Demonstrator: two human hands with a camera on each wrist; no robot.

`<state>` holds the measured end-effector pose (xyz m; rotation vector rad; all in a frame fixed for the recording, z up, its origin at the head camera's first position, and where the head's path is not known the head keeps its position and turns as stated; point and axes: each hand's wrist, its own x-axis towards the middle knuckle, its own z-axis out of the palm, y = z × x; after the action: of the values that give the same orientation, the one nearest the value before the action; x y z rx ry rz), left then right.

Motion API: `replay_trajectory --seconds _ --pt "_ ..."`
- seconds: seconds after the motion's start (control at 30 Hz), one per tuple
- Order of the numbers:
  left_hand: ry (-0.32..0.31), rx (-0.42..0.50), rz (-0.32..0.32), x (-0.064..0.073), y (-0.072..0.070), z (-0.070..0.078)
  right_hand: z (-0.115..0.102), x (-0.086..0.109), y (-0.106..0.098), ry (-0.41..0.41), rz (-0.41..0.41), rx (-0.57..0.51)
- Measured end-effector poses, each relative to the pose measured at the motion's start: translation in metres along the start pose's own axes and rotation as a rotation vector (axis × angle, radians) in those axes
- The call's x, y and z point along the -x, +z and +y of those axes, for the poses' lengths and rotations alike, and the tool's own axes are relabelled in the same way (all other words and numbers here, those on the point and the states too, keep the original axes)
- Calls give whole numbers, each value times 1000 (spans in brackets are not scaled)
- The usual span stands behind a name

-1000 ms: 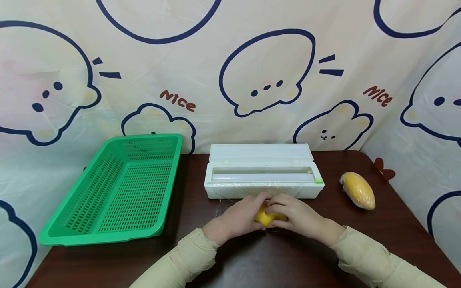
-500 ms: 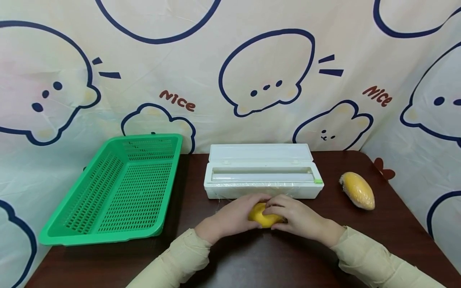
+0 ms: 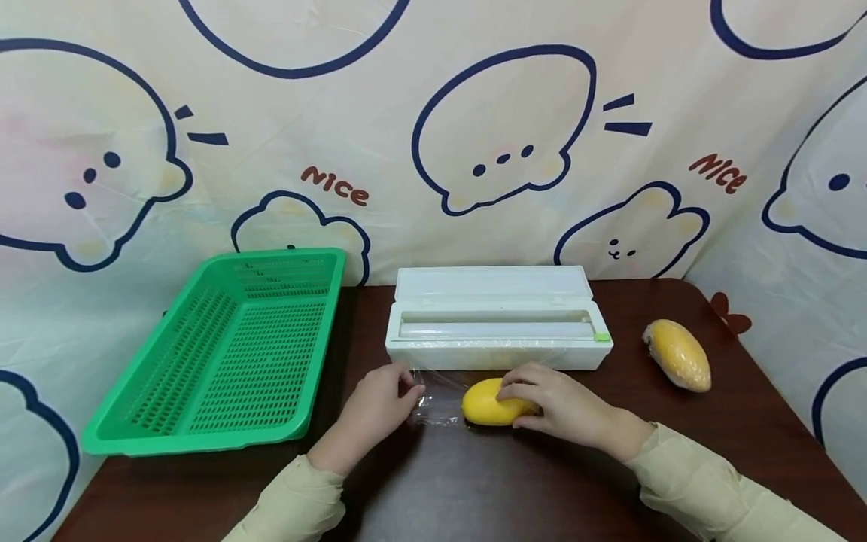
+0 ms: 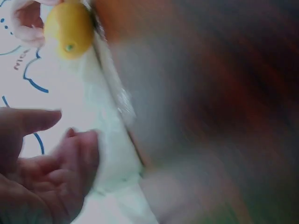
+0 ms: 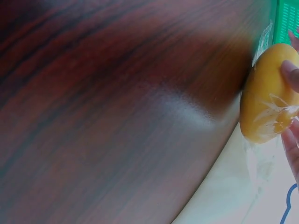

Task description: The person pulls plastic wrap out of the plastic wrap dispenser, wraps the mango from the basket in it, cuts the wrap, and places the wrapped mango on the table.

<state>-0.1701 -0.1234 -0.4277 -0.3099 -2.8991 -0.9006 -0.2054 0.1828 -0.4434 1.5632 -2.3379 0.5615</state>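
Observation:
In the head view, a yellow mango point(image 3: 486, 403) lies in front of the cling film box point(image 3: 497, 356). My right hand point(image 3: 565, 405) grips it from the right. The right wrist view shows wrinkled clear film over part of the mango point(image 5: 265, 88). A sheet of cling film point(image 3: 436, 403) stretches from under the fruit to the left. My left hand point(image 3: 381, 400) is by the sheet's left edge, apart from the mango. Seen from the left wrist, that hand point(image 4: 51, 172) has a gap between thumb and fingers and holds nothing.
A green plastic basket point(image 3: 313, 391) stands on the left of the dark wooden table point(image 3: 488, 489). Another mango point(image 3: 677, 355), wrapped in film, lies at the right. The box's white lid point(image 3: 493, 284) is raised, exposing the film roll point(image 3: 494, 330). A printed cloth hangs behind.
My left hand has let go of the mango and moved left to the film's edge, uncovering the fruit's left end. My right hand keeps its grip. The head view has shifted slightly.

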Motion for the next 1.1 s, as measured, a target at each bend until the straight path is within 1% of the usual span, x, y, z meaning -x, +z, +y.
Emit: replay_trajectory --seconds 0.1,0.2,0.27,0.33,0.43,0.53,0.63,0.7,0.73,0.83,0.93,0.97,1.03,1.1 --pt "-60 -74 -61 5 0 -7 -1 0 -1 3 -2 2" --pt "-92 -131 -110 3 2 -11 -1 1 -1 7 -5 8" --pt "-106 -146 -138 1 5 -12 -2 2 -2 9 -5 11" --pt "-104 -144 -162 -2 8 -12 -2 2 -3 13 -7 14" --pt "-78 -133 -181 -4 12 -11 -2 2 -3 17 -8 14" --pt "-52 -119 -180 -3 12 -10 -2 0 -3 13 -14 9" --pt "-41 -89 -160 1 8 -9 -3 -1 -3 8 -18 8" --pt "-36 -46 -153 5 3 -7 -3 -1 -3 11 -20 9" --pt "-32 -9 -157 6 1 -6 -3 -1 -4 14 -21 9" --pt "-33 146 -185 11 -2 -3 -3 -1 -5 24 -27 7" --pt "-79 304 -207 18 -3 -1 -2 -1 -4 16 -28 3" --pt "-93 341 -207 20 -3 0 -2 -1 -3 11 -26 2" --pt "-106 383 -200 24 -4 1 -1 -2 -2 -4 -17 3" --pt "-95 388 -198 26 -5 3 0 -3 -2 -12 -12 1"
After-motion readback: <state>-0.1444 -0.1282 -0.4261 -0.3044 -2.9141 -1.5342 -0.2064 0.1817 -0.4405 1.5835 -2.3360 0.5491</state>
